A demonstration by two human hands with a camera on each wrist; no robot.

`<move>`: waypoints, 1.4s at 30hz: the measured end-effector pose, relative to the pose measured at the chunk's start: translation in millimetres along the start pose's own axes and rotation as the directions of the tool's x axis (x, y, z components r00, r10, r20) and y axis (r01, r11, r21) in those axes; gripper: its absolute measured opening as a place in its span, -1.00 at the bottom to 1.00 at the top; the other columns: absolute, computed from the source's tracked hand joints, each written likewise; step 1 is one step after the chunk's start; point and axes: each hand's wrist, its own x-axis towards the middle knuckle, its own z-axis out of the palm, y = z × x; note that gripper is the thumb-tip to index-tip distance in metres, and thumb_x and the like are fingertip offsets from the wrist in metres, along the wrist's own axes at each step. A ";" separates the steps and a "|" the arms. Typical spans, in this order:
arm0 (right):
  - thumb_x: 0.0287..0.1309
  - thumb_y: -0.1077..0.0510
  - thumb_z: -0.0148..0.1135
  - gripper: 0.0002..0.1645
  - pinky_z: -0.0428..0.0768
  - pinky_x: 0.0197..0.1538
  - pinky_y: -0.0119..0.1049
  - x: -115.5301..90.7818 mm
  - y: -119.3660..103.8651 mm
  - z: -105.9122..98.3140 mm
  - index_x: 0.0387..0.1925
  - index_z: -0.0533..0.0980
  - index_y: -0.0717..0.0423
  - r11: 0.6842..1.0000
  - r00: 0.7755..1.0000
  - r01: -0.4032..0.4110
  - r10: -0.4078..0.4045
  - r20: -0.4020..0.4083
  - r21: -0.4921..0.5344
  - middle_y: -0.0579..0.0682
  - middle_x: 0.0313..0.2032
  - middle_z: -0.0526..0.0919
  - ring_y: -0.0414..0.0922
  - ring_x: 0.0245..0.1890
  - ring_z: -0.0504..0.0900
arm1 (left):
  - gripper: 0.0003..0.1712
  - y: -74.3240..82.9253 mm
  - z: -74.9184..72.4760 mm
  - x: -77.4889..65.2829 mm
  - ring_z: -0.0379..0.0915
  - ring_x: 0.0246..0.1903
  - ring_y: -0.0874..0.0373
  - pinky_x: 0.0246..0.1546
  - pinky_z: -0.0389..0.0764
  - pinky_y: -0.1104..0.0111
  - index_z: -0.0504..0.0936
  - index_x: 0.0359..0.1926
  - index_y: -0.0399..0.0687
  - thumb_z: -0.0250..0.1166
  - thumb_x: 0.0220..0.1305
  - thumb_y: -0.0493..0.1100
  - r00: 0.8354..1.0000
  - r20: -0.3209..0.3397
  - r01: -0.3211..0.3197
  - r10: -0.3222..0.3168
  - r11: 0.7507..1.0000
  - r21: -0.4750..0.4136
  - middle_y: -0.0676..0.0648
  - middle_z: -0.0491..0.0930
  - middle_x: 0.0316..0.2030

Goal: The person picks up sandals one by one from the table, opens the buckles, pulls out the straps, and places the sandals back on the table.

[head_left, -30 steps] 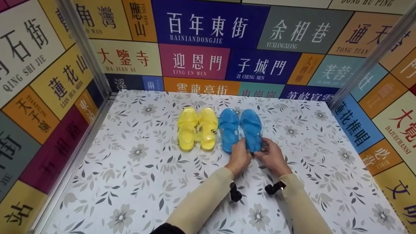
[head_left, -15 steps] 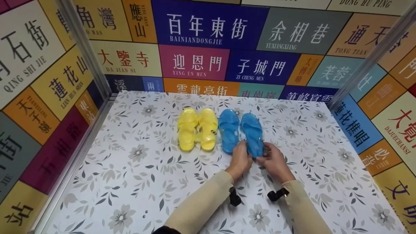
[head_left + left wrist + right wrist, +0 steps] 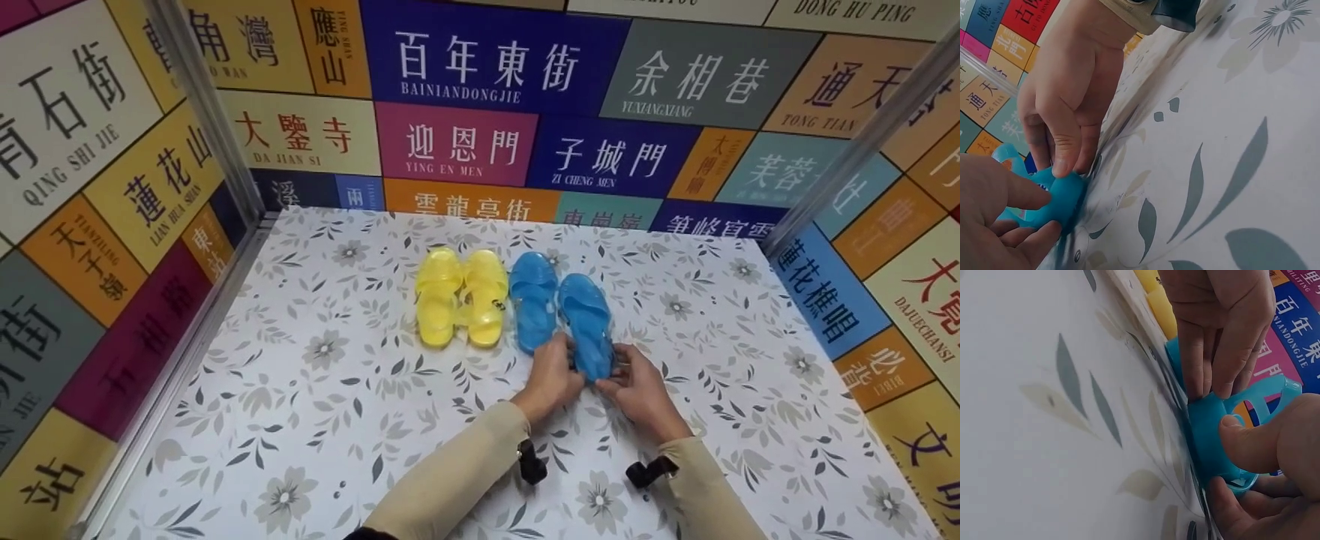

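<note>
The right-hand blue plastic slipper [image 3: 589,322] lies at a slant with its heel toward me. On the left of its heel my left hand [image 3: 549,379] pinches it; my right hand [image 3: 641,390] grips it from the right. In the left wrist view a thumb of each hand rests on the slipper's heel [image 3: 1064,199]. The right wrist view shows the heel [image 3: 1204,433] between both hands, close to the tabletop. The other blue slipper [image 3: 534,300] lies straight beside it, just beyond my left hand.
A pair of yellow slippers, the left one [image 3: 437,300] and the right one [image 3: 485,300], lies left of the blue ones. The floral-patterned tabletop [image 3: 315,420] is bounded by colourful sign-printed walls [image 3: 457,142] at the back and sides.
Both hands have drawn the right-hand blue slipper toward me, and its heel has swung slightly to the right. Its toe now sits nearer than the other blue slipper's. The other slippers stay put.
</note>
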 end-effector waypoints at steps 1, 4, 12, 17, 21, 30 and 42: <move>0.25 0.41 0.38 -0.21 0.67 0.10 -0.13 -1.7 0.2 0.9 0.44 0.26 0.41 1.000 1.000 -0.005 0.005 0.001 0.005 0.41 0.12 0.58 0.19 0.04 0.69 | -0.55 -0.9 -0.3 -1.3 0.64 -0.19 0.01 -0.19 0.67 0.37 0.55 -0.07 -0.28 0.40 -0.05 -0.49 1.000 0.003 -0.005 0.005 1.000 -0.004 -0.21 0.69 -0.22; 0.25 0.41 0.39 -0.19 0.67 0.03 -0.25 -6.7 -0.3 3.4 0.44 0.25 0.41 0.999 1.000 -0.029 0.029 0.008 0.026 0.38 0.06 0.58 0.14 0.00 0.69 | -0.56 -3.4 -1.9 -5.5 0.63 -0.22 0.06 -0.21 0.66 0.40 0.55 -0.09 -0.26 0.40 -0.06 -0.48 1.000 0.028 0.004 -0.003 1.000 -0.016 -0.18 0.69 -0.22; 0.25 0.37 0.40 -0.16 0.66 0.02 -0.26 -16.8 -5.4 4.7 0.46 0.22 0.39 0.998 0.998 -0.063 0.063 0.018 0.013 0.32 0.02 0.60 0.06 -0.03 0.69 | -0.56 -5.1 -6.4 -10.9 0.53 -0.30 0.22 -0.26 0.62 0.45 0.54 -0.11 -0.22 0.41 -0.07 -0.48 0.994 0.089 0.061 -0.056 0.997 -0.056 -0.11 0.66 -0.24; 0.24 0.38 0.41 -0.15 0.66 0.01 -0.29 -23.9 -8.6 5.6 0.46 0.22 0.39 0.998 0.998 -0.061 0.061 0.012 0.015 0.33 0.04 0.61 0.07 -0.03 0.68 | -0.55 -5.5 -9.9 -15.1 0.51 -0.29 0.25 -0.26 0.60 0.47 0.52 -0.11 -0.18 0.42 -0.06 -0.48 0.991 0.122 0.064 -0.052 0.994 -0.089 -0.09 0.62 -0.23; 0.22 0.39 0.42 -0.14 0.65 -0.01 -0.35 -30.3 -9.0 7.1 0.46 0.23 0.38 0.998 0.998 -0.064 0.064 0.009 0.020 0.33 0.06 0.60 0.06 -0.02 0.68 | -0.55 -5.8 -11.8 -19.8 0.49 -0.31 0.27 -0.29 0.59 0.49 0.50 -0.11 -0.17 0.44 -0.04 -0.47 0.989 0.146 0.049 -0.037 0.995 -0.084 -0.09 0.61 -0.23; 0.14 0.36 0.52 -0.15 0.66 0.00 -0.30 -36.8 -9.8 4.0 0.39 0.30 0.38 0.999 0.998 -0.047 0.047 0.031 0.008 0.31 0.03 0.63 0.09 -0.03 0.70 | -0.49 -4.5 -18.9 -27.0 0.53 -0.30 0.26 -0.29 0.60 0.50 0.49 -0.09 -0.11 0.49 -0.06 -0.43 0.980 0.191 0.060 -0.050 0.997 -0.048 -0.04 0.62 -0.22; 0.53 0.20 0.19 -0.50 0.67 0.05 -0.18 -30.4 0.0 -7.8 0.38 0.40 0.28 0.999 0.998 0.004 0.000 0.068 -0.050 0.28 0.12 0.66 0.14 0.08 0.69 | -0.70 -3.8 -34.2 -9.7 0.61 -0.14 0.06 -0.06 0.63 0.36 0.65 -0.19 -0.14 0.33 0.03 -0.48 0.962 -0.019 -0.262 0.273 0.939 0.222 -0.08 0.70 -0.21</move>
